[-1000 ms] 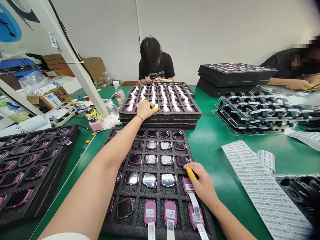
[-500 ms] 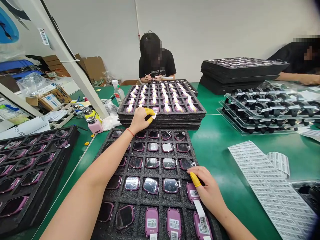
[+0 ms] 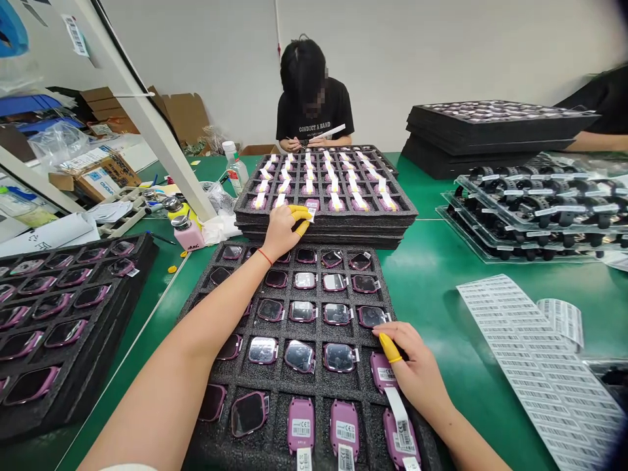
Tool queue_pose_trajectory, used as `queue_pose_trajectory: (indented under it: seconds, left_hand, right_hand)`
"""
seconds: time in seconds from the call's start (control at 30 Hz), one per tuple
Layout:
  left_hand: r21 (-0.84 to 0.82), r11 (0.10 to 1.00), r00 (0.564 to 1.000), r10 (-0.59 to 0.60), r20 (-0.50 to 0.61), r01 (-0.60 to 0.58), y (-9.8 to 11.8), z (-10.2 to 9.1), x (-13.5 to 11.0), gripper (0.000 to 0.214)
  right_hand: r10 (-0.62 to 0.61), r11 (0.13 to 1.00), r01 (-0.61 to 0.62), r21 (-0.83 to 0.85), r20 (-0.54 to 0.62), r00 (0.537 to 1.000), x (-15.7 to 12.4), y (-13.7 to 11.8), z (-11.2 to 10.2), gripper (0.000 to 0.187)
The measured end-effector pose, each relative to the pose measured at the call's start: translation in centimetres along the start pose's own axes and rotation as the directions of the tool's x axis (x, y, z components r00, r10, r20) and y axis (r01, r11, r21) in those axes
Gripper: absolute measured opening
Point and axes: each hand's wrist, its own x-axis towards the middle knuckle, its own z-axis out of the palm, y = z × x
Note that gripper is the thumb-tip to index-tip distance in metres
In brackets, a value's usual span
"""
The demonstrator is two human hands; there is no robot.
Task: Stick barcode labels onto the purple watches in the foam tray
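Note:
A black foam tray [image 3: 314,383] in front of me holds rows of pink watch bodies, most face up, the nearest row face down with white labels. My left hand [image 3: 280,230], with yellow finger cots, reaches to the front edge of a stack of foam trays [image 3: 338,226] and pinches at a labelled pink watch body [image 3: 311,208] in the front row. My right hand [image 3: 417,374] rests on the near tray's right side. Its cot-covered index finger lies stretched over a face-down watch body [image 3: 383,374], and the hand holds nothing.
A second foam tray of pink watches [image 3: 63,314] sits at the left, and barcode label sheets [image 3: 540,366] at the right. Clear trays of black straps [image 3: 534,206] and black tray stacks [image 3: 490,134] stand at the far right. One person [image 3: 314,104] sits opposite, another's arm [image 3: 601,140] at right. A pink bottle [image 3: 189,237] stands by a white post [image 3: 147,124].
My left hand drew back from the middle of the stacked tray's front rows to its front edge. My right hand stayed on the near tray's right side.

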Motion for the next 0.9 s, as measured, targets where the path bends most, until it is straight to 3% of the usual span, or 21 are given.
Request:
queue_pose_trajectory:
  seconds: [0.2, 0.33, 0.4, 0.47, 0.5, 0.6, 0.7, 0.8, 0.9]
  left_hand:
    - [0.059, 0.970, 0.968, -0.241, 0.071, 0.237, 0.4, -0.4, 4.8, 0.023]
    - [0.180, 0.901, 0.903, -0.417, 0.108, 0.394, 2.6, -2.6, 6.4, 0.057]
    - [0.170, 0.921, 0.915, -0.376, 0.146, 0.351, 4.5, -4.8, 4.5, 0.059]
    - [0.087, 0.984, 0.967, -0.171, 0.190, 0.157, 6.7, -7.5, 0.6, 0.045]
    - [0.025, 0.998, 0.969, -0.054, 0.241, 0.049, 7.9, -8.7, -2.0, 0.039]
    - [-0.122, 0.992, 0.929, 0.066, 0.364, -0.023, 10.7, -10.9, -10.3, 0.016]
    - [-0.223, 0.975, 0.852, 0.124, 0.509, -0.009, 13.0, -10.3, -15.8, 0.014]
    - [-0.157, 0.986, 0.750, 0.150, 0.645, -0.062, 15.3, -8.5, -16.6, 0.022]
    - [0.020, 0.983, 0.700, 0.115, 0.705, -0.182, 17.1, -7.1, -15.2, 0.035]
  right_hand:
    - [-0.045, 0.997, 0.045, -0.058, -0.001, 0.999, 0.4, -0.6, -0.3, 0.016]
    - [-0.016, 0.997, 0.017, -0.080, 0.015, 1.000, 0.7, -1.2, -0.4, 0.016]
    - [0.029, 0.997, -0.026, -0.078, 0.032, 0.999, 0.7, -1.1, -0.3, 0.016]
    - [0.051, 0.996, -0.048, -0.075, 0.028, 0.998, 0.6, -0.9, -0.2, 0.015]
    - [0.049, 0.997, -0.048, -0.060, 0.006, 0.999, 0.5, -1.0, -0.2, 0.015]
    - [0.025, 0.999, -0.027, -0.043, -0.034, 0.999, 0.4, -1.8, -0.5, 0.015]
    - [-0.056, 0.995, 0.054, -0.083, -0.028, 0.998, 0.1, -3.2, -0.8, 0.013]
    - [-0.138, 0.984, 0.138, -0.109, 0.007, 0.990, -0.2, -4.0, -0.8, 0.013]
    - [-0.144, 0.981, 0.149, -0.123, 0.047, 0.988, -0.4, -3.8, -0.7, 0.013]
